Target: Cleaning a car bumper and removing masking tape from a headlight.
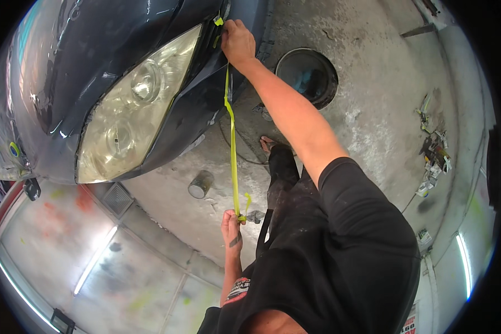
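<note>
A yellow-green strip of masking tape (233,156) stretches between my two hands, partly twisted near its upper end. My right hand (239,43) is at the car's dark body panel, just past the upper tip of the headlight (136,103), with its fingers closed on the tape. Lower down, my left hand (231,228) pinches the other end, and a short loose tail of tape curls beside it. A small yellow-green tape piece (219,21) sticks by the headlight's upper corner. The headlight lens looks cloudy and yellowed. My right fingertips are partly hidden.
The car's dark bumper (195,111) curves beside the tape. On the concrete floor stand a round black basin (307,78) and a small can (201,184). Crumpled paper and tape scraps (434,161) lie at the right. A paint-stained wall (55,222) with tube lights is at lower left.
</note>
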Motion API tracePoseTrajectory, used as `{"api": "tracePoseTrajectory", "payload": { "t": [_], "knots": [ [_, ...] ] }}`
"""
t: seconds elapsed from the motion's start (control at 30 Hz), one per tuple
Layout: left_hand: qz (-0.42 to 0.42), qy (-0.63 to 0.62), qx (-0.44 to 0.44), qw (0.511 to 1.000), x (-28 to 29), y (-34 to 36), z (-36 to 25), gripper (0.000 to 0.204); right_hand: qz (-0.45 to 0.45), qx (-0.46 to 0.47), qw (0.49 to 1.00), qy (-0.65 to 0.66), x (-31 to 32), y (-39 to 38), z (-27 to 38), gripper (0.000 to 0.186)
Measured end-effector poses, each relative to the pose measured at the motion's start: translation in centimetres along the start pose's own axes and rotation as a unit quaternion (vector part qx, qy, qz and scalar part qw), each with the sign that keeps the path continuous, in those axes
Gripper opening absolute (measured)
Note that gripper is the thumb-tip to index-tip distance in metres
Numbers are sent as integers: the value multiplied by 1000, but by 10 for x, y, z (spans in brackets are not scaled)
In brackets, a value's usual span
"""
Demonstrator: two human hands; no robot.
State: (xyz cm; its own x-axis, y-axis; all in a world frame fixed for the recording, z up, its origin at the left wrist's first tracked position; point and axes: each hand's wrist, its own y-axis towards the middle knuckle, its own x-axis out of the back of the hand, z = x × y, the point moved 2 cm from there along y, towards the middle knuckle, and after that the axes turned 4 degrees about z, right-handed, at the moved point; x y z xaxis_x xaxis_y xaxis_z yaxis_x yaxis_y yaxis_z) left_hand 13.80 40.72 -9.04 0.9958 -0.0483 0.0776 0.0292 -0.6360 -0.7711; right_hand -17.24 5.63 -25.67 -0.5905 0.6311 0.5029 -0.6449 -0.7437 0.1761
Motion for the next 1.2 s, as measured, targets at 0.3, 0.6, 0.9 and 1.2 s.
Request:
{"api": "tracePoseTrajectory", "payload": {
  "t": [0.3,0.6,0.9,1.2],
  "knots": [
    [18,-32,14,999,5,10,10,9,97,-2,981,168,33,19,-21,16],
    [25,203,10,979,1,49,-50,24,154,-318,874,335,-3,7,-25,17],
    [-18,268,-15,963,16,48,-77,23,-18,-284,750,597,256,193,-142,13],
    [-8,213,-8,977,21,55,-23,24,-40,-271,806,525,320,229,-105,13]
  ]
}}
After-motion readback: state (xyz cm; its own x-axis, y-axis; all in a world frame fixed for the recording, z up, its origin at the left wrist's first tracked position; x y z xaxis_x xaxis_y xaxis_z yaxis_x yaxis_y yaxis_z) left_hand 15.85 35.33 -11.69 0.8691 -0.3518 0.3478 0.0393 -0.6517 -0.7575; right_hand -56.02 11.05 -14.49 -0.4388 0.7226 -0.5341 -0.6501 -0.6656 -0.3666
